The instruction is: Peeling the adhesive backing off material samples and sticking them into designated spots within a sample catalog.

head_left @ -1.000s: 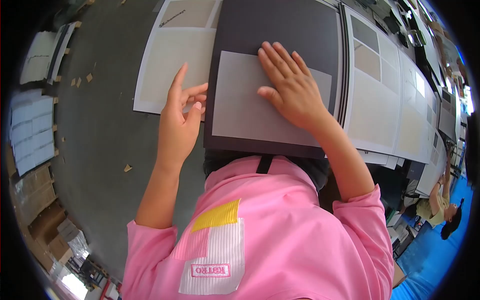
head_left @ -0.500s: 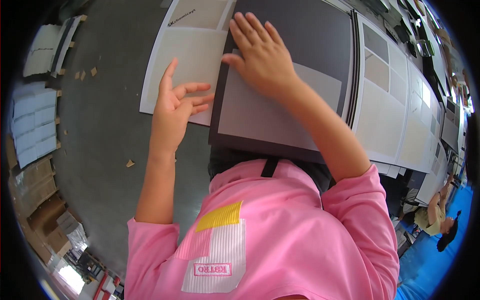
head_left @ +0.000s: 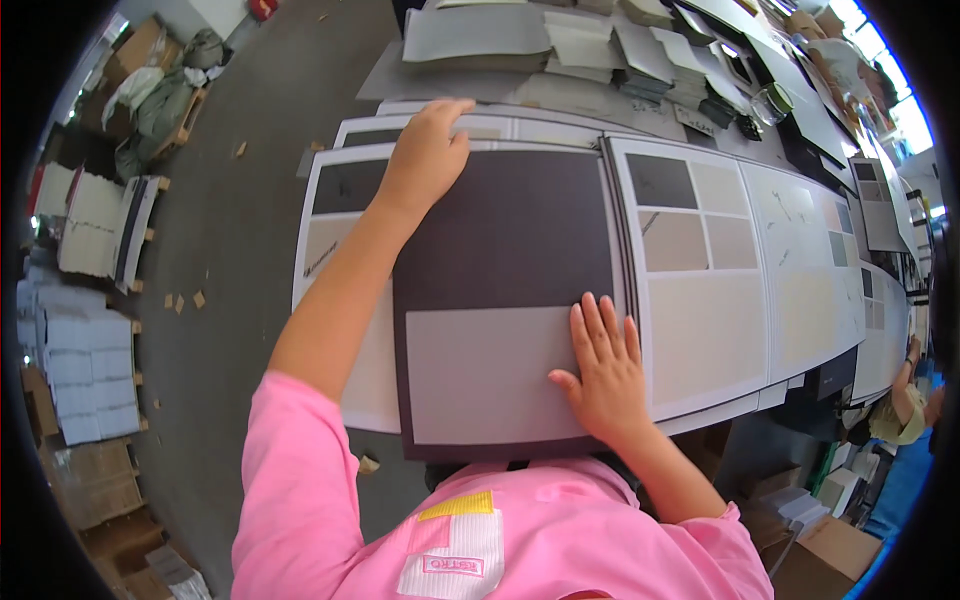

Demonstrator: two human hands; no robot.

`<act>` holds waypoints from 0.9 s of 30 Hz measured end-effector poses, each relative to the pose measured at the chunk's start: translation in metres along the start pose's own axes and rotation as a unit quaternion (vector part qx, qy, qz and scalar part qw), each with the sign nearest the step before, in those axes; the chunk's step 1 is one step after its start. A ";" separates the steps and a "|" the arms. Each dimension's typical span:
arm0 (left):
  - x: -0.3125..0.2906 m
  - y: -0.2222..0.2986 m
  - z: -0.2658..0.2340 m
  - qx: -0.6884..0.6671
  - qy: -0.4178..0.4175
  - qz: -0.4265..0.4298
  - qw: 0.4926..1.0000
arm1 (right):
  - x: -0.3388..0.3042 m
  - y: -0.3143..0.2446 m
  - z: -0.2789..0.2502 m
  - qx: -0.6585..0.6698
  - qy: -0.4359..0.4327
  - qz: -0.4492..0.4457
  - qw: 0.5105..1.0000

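A large dark board (head_left: 505, 225) with a light grey rectangular panel (head_left: 490, 375) on its lower half lies in front of me, over pale sample sheets. Flat on the right part of that panel rests my right hand (head_left: 607, 385), open with fingers stretched forward. My left hand (head_left: 428, 155) is at the board's far left corner. Its fingers bend to the right and its thumb stands apart, with nothing visible between them. Whether it touches the board's far edge is unclear. Left of the board, a printed sheet (head_left: 368, 385) with coloured blocks shows partly beneath my left forearm.
More sample boards (head_left: 702, 330) run along the table to the right. Stacks of grey and white sheets (head_left: 478, 38) line the far side. Wrapped stacks (head_left: 88, 355) stand on pallets at left. Another person's arm (head_left: 905, 390) shows at the far right.
My view has shifted, showing more of the table's far side. My left hand moved from the board's left side to its far corner. My right hand moved from the dark upper part to the grey panel.
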State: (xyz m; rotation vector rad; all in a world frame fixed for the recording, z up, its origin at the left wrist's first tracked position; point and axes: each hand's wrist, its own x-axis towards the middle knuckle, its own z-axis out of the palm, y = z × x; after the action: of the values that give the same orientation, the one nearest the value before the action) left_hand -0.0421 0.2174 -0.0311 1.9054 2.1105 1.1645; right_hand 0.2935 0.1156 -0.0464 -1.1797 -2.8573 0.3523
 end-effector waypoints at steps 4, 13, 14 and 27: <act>0.103 -0.013 0.069 0.059 0.023 0.143 0.988 | -0.002 -0.009 0.000 -0.009 0.020 0.085 0.996; 0.177 -0.012 0.177 0.307 0.016 0.191 0.932 | -0.002 0.020 -0.010 0.026 0.009 0.031 0.999; 0.171 -0.007 0.162 0.299 -0.016 0.193 0.934 | -0.003 0.022 -0.010 0.016 0.024 0.006 1.000; -0.086 0.131 0.030 0.025 0.034 0.249 0.968 | 0.065 0.035 -0.064 0.648 0.189 0.182 0.716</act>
State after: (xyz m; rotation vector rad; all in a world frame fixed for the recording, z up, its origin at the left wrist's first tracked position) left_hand 0.1012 0.1488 -0.0152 2.5468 1.7490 1.2737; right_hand 0.2791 0.1975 0.0046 -1.1326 -1.2899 1.5285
